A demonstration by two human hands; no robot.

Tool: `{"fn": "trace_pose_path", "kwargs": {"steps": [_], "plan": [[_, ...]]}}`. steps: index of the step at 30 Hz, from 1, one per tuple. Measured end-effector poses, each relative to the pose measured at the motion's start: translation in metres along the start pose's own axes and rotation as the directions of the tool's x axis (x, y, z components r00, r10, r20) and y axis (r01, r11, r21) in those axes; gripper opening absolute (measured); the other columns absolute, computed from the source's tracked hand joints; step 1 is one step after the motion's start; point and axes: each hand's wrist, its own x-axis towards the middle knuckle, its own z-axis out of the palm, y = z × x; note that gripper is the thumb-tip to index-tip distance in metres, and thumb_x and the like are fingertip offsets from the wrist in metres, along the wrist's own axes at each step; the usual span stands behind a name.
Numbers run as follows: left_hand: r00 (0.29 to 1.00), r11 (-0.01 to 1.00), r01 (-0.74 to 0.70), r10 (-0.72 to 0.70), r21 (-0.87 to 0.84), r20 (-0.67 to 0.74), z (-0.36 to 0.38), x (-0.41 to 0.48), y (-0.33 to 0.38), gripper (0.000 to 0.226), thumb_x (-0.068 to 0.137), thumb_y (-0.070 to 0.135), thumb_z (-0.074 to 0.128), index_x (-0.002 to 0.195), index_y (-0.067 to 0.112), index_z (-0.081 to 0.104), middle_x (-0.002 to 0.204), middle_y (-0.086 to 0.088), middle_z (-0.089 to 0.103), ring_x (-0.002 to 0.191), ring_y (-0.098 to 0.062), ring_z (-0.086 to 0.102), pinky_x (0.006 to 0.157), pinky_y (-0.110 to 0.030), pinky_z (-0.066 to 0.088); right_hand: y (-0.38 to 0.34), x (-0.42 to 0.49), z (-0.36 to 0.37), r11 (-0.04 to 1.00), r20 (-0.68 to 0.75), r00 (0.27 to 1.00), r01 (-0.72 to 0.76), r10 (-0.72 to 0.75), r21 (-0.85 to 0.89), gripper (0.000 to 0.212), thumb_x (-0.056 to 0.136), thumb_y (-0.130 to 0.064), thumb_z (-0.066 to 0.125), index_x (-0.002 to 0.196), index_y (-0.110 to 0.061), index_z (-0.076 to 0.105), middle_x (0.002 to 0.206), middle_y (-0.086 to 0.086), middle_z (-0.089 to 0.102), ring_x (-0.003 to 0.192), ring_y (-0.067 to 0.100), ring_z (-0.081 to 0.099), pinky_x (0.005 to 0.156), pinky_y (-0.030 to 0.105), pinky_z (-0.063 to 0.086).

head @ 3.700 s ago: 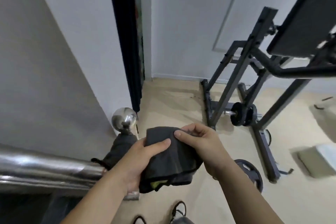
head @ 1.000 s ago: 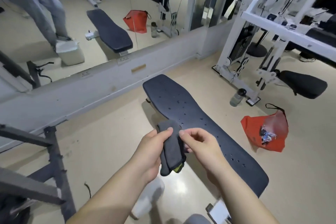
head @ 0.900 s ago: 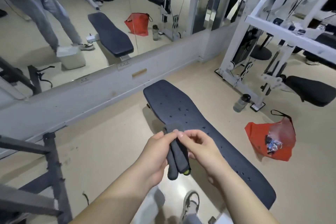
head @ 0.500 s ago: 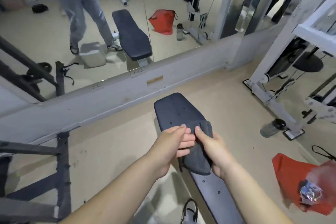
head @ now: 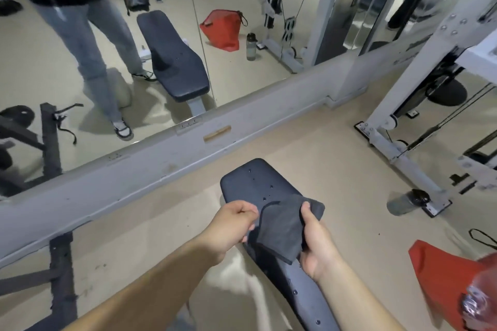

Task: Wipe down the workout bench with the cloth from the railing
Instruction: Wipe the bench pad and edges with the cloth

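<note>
We hold a dark grey folded cloth (head: 279,228) above the black padded workout bench (head: 258,185), left hand (head: 234,226) pinching its left edge, right hand (head: 314,244) gripping its right side. Bare beige floor (head: 166,226) lies open either side of the bench's near end.

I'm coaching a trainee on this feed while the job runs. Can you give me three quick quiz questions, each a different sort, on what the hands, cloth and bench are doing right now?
1. True or false: the cloth is held by both hands above the bench.
2. Which item lies on the floor to the right of the bench? A) a red bag B) a blue helmet C) a green ball
3. Fill in: the wall facing the person carries a large ____.

Key
1. True: left hand and right hand both grip it.
2. A, the red bag.
3. mirror.
</note>
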Motion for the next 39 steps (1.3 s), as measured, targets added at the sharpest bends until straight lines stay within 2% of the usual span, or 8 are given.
{"fn": "trace_pose_path", "kwargs": {"steps": [12, 17, 20, 22, 25, 27, 32, 39], "plan": [[0.974, 0.96, -0.185, 0.15, 0.209, 0.169, -0.086, 0.216, -0.046, 0.012, 0.096, 0.018, 0.058, 0.098, 0.012, 0.069, 0.074, 0.005, 0.063, 0.052, 0.001, 0.05, 0.051, -0.008, 0.039, 0.052, 0.193, 0.067, 0.989, -0.38, 0.922, 0.116, -0.074, 0.087, 0.045, 0.103, -0.049, 0.054, 0.139, -0.021, 0.056, 0.125, 0.006, 0.072, 0.108, 0.027, 0.071, 0.076, 0.038, 0.061], [0.975, 0.904, -0.214, 0.171, 0.37, 0.144, -0.072, 0.306, -0.103, 0.015, 0.096, 0.027, 0.059, 0.107, 0.021, 0.067, 0.089, 0.009, 0.068, 0.072, -0.003, 0.058, 0.064, -0.014, 0.039, 0.028, 0.276, 0.041, 0.906, -0.485, 0.774, 0.275, -0.407, -0.322, 0.016, 0.103, -0.043, 0.053, 0.114, -0.032, 0.054, 0.102, -0.001, 0.062, 0.104, 0.029, 0.061, 0.097, 0.047, 0.052], [0.974, 0.866, -0.222, 0.174, 0.447, 0.146, -0.063, 0.359, -0.138, 0.009, 0.098, 0.025, 0.057, 0.105, 0.023, 0.062, 0.102, 0.004, 0.068, 0.089, -0.015, 0.063, 0.071, -0.011, 0.042, 0.04, 0.332, 0.035, 0.631, -0.293, 0.692, 0.298, -0.659, -0.716, 0.009, 0.094, -0.036, 0.047, 0.101, -0.03, 0.05, 0.094, 0.004, 0.063, 0.094, 0.033, 0.064, 0.09, 0.051, 0.054], [0.963, 0.8, -0.271, 0.224, 0.536, 0.153, -0.06, 0.394, -0.168, 0.021, 0.097, 0.031, 0.056, 0.111, 0.019, 0.065, 0.11, 0.001, 0.069, 0.104, -0.02, 0.065, 0.088, -0.021, 0.046, 0.065, 0.378, 0.033, 0.445, -0.141, 0.753, 0.217, -0.642, -0.869, 0.016, 0.093, -0.022, 0.048, 0.109, -0.02, 0.052, 0.1, 0.015, 0.065, 0.095, 0.039, 0.064, 0.084, 0.049, 0.051], [0.907, 0.602, -0.381, 0.392, 0.702, 0.156, -0.059, 0.443, -0.219, 0.052, 0.084, 0.044, 0.044, 0.113, 0.009, 0.068, 0.114, -0.007, 0.066, 0.109, -0.03, 0.062, 0.098, -0.035, 0.048, 0.122, 0.436, 0.029, 0.11, 0.041, 0.88, 0.105, -0.473, -0.988, 0.047, 0.097, -0.012, 0.048, 0.144, -0.009, 0.047, 0.15, 0.022, 0.051, 0.136, 0.039, 0.049, 0.108, 0.042, 0.039], [0.861, 0.459, -0.394, 0.488, 0.796, 0.144, -0.06, 0.468, -0.244, 0.046, 0.082, 0.039, 0.045, 0.112, 0.012, 0.069, 0.116, -0.003, 0.063, 0.109, -0.03, 0.055, 0.095, -0.041, 0.05, 0.146, 0.465, 0.026, -0.088, 0.179, 0.847, 0.155, -0.5, -0.984, 0.054, 0.095, -0.023, 0.046, 0.147, -0.008, 0.045, 0.163, 0.016, 0.035, 0.15, 0.033, 0.031, 0.121, 0.043, 0.022], [0.633, 0.253, -0.435, 0.768, 0.864, 0.095, -0.062, 0.501, -0.266, 0.016, 0.08, 0.028, 0.054, 0.091, 0.03, 0.066, 0.09, 0.007, 0.058, 0.088, -0.026, 0.053, 0.072, -0.04, 0.05, 0.122, 0.507, 0.045, -0.17, 0.28, 0.775, 0.223, -0.566, -0.96, 0.053, 0.105, -0.032, 0.04, 0.153, -0.009, 0.041, 0.167, 0.01, 0.029, 0.153, 0.027, 0.024, 0.122, 0.037, 0.014], [0.611, 0.32, -0.497, 0.789, 0.806, 0.064, -0.059, 0.494, -0.3, 0.027, 0.089, 0.02, 0.052, 0.107, 0.025, 0.072, 0.111, 0.004, 0.064, 0.105, -0.028, 0.055, 0.089, -0.044, 0.052, 0.149, 0.484, 0.048, -0.155, 0.271, 0.778, 0.223, -0.567, -0.962, 0.054, 0.106, -0.04, 0.035, 0.151, -0.011, 0.041, 0.161, 0.012, 0.04, 0.146, 0.034, 0.037, 0.115, 0.035, 0.026]]}}
